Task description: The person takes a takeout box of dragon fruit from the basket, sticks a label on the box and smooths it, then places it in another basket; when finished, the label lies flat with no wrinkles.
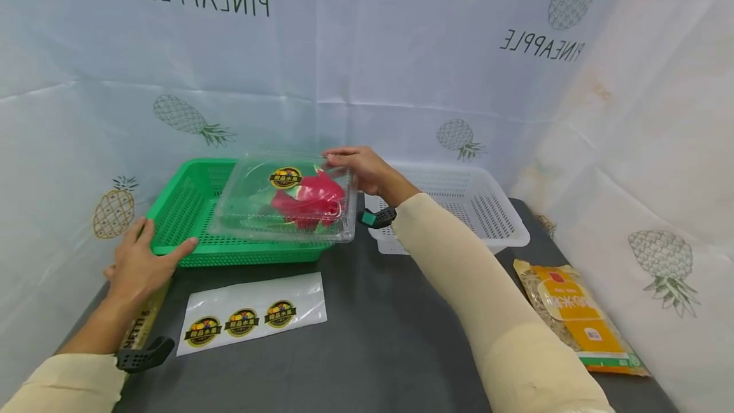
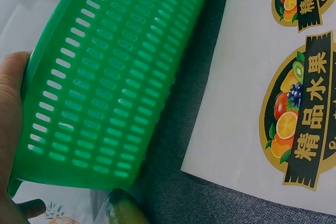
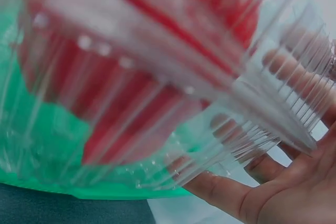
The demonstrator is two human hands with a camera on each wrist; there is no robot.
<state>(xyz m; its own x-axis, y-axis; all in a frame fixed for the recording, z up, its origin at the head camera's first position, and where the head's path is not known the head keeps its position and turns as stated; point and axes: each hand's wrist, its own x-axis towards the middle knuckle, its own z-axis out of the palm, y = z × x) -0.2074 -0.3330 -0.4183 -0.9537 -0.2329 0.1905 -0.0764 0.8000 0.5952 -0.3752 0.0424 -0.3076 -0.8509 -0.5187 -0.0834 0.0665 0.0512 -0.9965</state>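
Observation:
In the head view my right hand (image 1: 371, 173) holds a clear plastic clamshell box (image 1: 252, 212) by its right end, tilted over the green basket. Through the plastic show a pink-red dragon fruit (image 1: 317, 197) and, on the lid, a black-and-gold fruit label (image 1: 285, 178). The right wrist view has fingers (image 3: 223, 195) along the clear wall, with the fruit blurred behind it. My left hand (image 1: 137, 266) rests at the near left corner of the green basket (image 1: 246, 255), its thumb extended along the front rim. Part of that hand is out of frame in the left wrist view.
A white sheet (image 1: 229, 295) with three fruit labels lies in front of the green basket. Behind my right arm stands a white basket (image 1: 496, 212). An orange-and-clear food packet (image 1: 579, 311) lies at the right; a yellowish packet (image 1: 137, 330) is under my left wrist.

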